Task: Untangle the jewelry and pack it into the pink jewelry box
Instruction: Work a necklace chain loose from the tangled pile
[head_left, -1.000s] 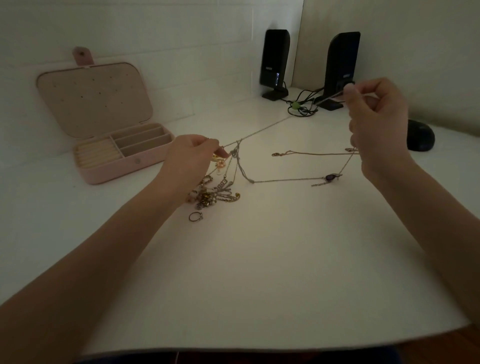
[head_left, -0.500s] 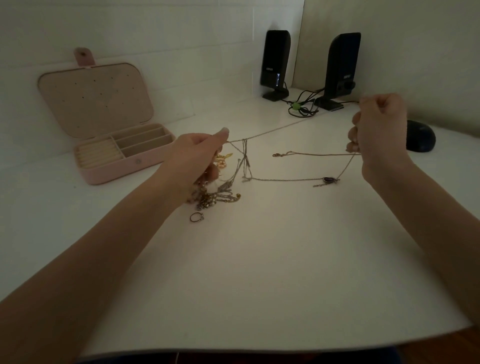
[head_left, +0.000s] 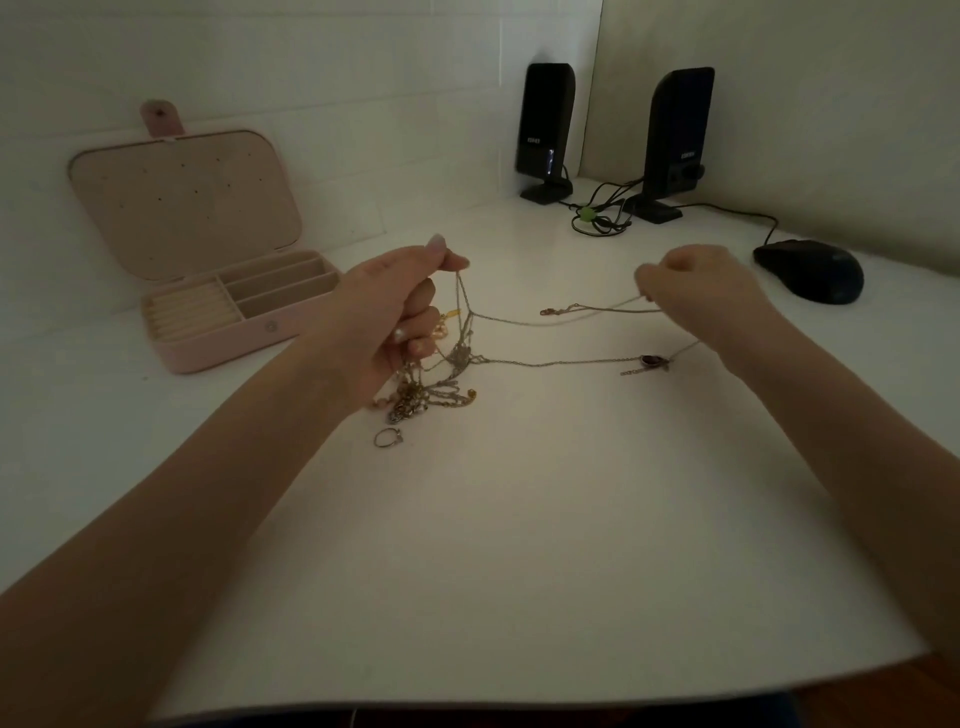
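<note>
White desk (head_left: 519, 545), dim corner. Pink jewelry box (head_left: 234, 322) at far left, lid propped open, nothing visible inside. Left hand (head_left: 395, 312) pinches a thin chain (head_left: 519, 319) above the tangled heap (head_left: 426, 395), likely lifting it free of the knot. Loose ring (head_left: 388, 438) just beside the heap. Right hand (head_left: 701, 291), fingers curled, pinches the chain's other end, probably for tension. Mouse (head_left: 810, 270) crowds the right; near side open.

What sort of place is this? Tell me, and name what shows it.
Probably a home desk in a room corner: two black speakers with cables, a computer mouse on the white desk, and an open pink jewelry box against the wall.
</note>
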